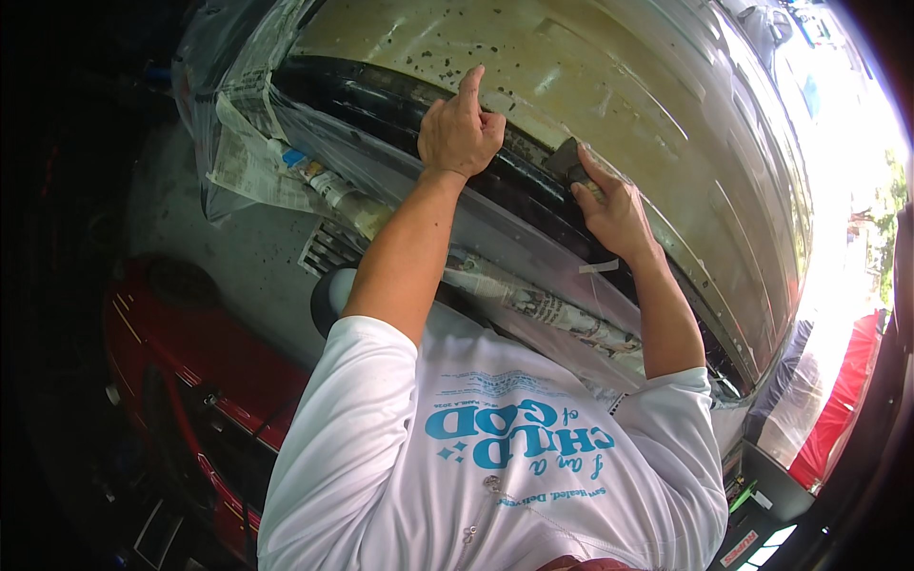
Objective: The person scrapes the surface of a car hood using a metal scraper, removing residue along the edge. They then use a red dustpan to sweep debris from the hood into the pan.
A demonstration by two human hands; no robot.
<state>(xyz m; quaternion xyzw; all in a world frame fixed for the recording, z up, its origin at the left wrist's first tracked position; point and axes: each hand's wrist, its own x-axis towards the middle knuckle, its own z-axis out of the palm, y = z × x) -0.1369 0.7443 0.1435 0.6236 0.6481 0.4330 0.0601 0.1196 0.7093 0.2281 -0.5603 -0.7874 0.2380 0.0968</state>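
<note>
My left hand (462,135) is over the edge of a car's roof panel (590,90). Its index finger stretches out to the panel, the other fingers are curled, and nothing shows in it. Farther right, my right hand (617,211) grips a scraper (564,158) with a dark flat blade, held at the panel's edge; its handle is mostly hidden by my fingers. The panel is dull olive-beige, with dark chips scattered near my left fingertip. A glossy black strip (381,103) runs along its near edge, below both hands.
Newspaper (252,157) and clear plastic sheeting (328,157) cover the car's side below the strip. A red car (205,366) stands behind on the left. A floor grate (328,249) lies between the cars. Red and white fabric (833,390) hangs at the right.
</note>
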